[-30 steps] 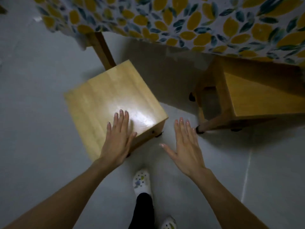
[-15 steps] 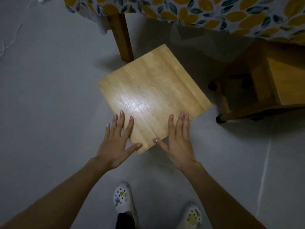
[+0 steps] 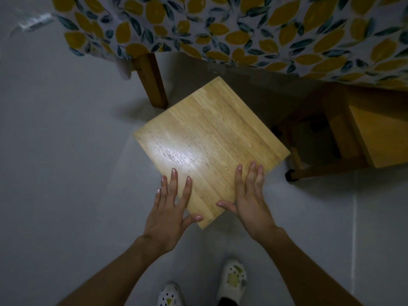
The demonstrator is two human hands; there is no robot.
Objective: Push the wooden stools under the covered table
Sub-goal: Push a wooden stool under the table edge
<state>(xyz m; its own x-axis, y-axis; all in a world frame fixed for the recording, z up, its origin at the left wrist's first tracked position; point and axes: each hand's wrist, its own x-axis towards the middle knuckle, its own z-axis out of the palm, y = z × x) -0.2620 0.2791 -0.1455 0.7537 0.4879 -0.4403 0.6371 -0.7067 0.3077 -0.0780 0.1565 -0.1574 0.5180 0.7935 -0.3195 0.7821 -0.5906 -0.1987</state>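
Stool [image 3: 209, 140] corner between flat open left hand [image 3: 170, 208] and right hand [image 3: 251, 197], nothing gripped, table leg [image 3: 150, 78] just beside.

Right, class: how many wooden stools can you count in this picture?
2. One stool stands in the middle, both hands flat on its near corner; the second stool sits right, partly under the tablecloth. Others may be hidden beneath it.

You will find nothing to read here: no word, label, brand, number or sign shows on any surface in view. The cloth [image 3: 231, 29] over the desk carries only a print of yellow lemons and dark leaves, and the top of the near stool [image 3: 209, 140] shows bare wood grain with a glare patch. The small pale object [image 3: 35, 21] on the floor at far left is too blurred for you to make out any marking.
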